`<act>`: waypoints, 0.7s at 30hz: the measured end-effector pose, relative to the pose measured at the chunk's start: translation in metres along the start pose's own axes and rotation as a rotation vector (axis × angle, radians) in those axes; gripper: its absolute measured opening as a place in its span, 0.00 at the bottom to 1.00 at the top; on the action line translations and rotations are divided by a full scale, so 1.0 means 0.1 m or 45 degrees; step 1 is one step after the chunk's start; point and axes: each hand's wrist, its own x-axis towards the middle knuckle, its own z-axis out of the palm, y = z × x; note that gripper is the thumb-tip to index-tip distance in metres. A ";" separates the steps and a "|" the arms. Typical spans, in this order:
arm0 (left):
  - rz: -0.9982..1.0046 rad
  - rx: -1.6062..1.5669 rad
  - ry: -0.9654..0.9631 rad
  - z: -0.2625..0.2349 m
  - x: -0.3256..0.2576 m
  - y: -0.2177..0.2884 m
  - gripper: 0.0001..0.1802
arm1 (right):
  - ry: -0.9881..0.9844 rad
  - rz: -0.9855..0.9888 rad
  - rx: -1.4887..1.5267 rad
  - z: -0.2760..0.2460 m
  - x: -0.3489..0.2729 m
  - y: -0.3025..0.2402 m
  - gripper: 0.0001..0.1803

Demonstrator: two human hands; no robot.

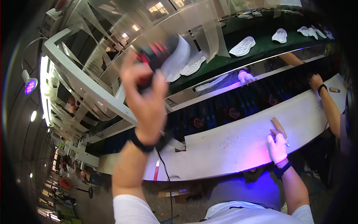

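My left hand (pixel 146 95) is raised in front of me, shut on a blurred dark shoe (pixel 164 50) with red marks and a white sole end. A black band circles that wrist, and a thin cable hangs down from it. My right hand (pixel 278 147) wears a white glove and rests on the pale workbench (pixel 223 145), gripping a brush with a wooden handle (pixel 279 127) that points away from me. Purple light falls on the bench around this hand.
Beyond the bench runs a black roller conveyor (pixel 223 106) carrying dark pieces with red outlines (pixel 235 113). Above it a green belt (pixel 261 46) holds several white soles (pixel 242 46). A co-worker's arm (pixel 330 106) reaches in at right; another gloved hand (pixel 245 76) works across. Clear plastic strips (pixel 209 30) hang overhead.
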 end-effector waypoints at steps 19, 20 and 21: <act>-0.961 0.425 -1.024 -0.08 -0.44 -2.52 0.19 | -0.277 -0.203 -0.522 0.17 -0.07 -0.37 0.17; -0.951 0.397 -1.038 0.26 -0.36 -2.16 0.17 | -0.246 -0.186 -0.545 0.09 -0.03 -0.32 0.18; -0.921 0.425 -1.048 0.31 -0.36 -2.25 0.16 | -0.239 -0.184 -0.528 0.10 -0.04 -0.32 0.18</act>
